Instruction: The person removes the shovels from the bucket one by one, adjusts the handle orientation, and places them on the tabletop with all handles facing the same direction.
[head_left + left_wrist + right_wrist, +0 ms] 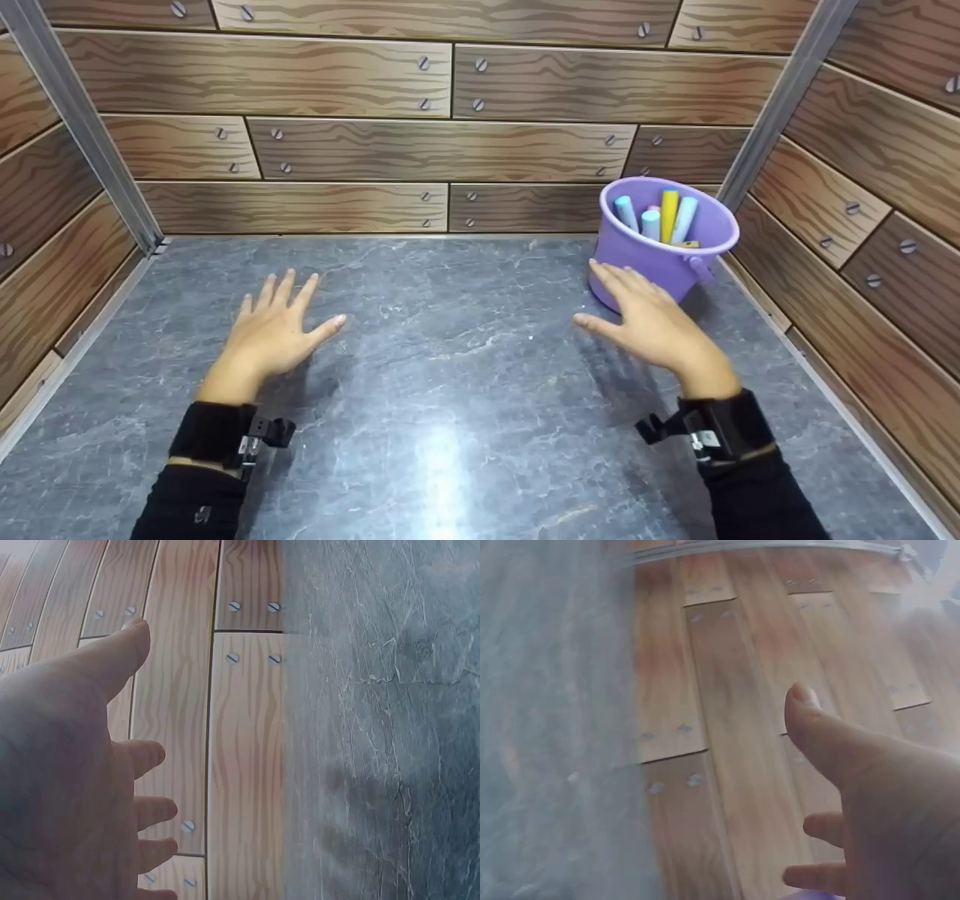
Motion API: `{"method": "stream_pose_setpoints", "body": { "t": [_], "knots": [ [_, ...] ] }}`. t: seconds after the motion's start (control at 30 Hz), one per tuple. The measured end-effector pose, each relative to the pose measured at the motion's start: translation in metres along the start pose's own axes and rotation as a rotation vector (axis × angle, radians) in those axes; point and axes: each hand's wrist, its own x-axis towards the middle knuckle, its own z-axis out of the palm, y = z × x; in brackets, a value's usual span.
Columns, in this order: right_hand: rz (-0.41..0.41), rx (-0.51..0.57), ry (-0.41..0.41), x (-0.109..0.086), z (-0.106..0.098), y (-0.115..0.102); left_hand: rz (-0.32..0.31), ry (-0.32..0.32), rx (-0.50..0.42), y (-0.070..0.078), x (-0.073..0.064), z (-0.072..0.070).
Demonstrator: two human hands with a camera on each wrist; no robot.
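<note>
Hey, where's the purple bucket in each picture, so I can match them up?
Head: the purple bucket is right of centre, partly behind the right hand.
Left wrist: not in it.
Right wrist: only a purple sliver at the bottom edge, apparently the bucket.
Shared landmark: wood-patterned walls beside the grey table.

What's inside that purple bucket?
The bucket holds three light-blue sticks, a yellow stick, another yellow piece and something pink. Its front wall hides whatever lies below.
</note>
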Motion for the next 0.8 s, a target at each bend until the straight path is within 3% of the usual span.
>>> {"method": "stream_pose_setpoints", "body": {
  "t": [0.17,0.37,0.6,0.8],
  "knots": [
    [-0.02,0.047,0.083,-0.005,-0.028,-0.006,0.001,-0.007,-0.004,0.0,0.001,0.001],
    [0.017,0.06,0.139,0.013,-0.07,0.008,-0.007,-0.009,0.004,0.0,0.002,0.0],
    [0.133,-0.062,0.119,0.046,-0.116,0.033,-0.002,-0.016,0.008,0.0,0.003,0.001],
    [0.142,-0.213,0.08,0.067,-0.13,0.042,0.002,-0.013,0.004,0.0,0.001,0.003]
  ]
}}
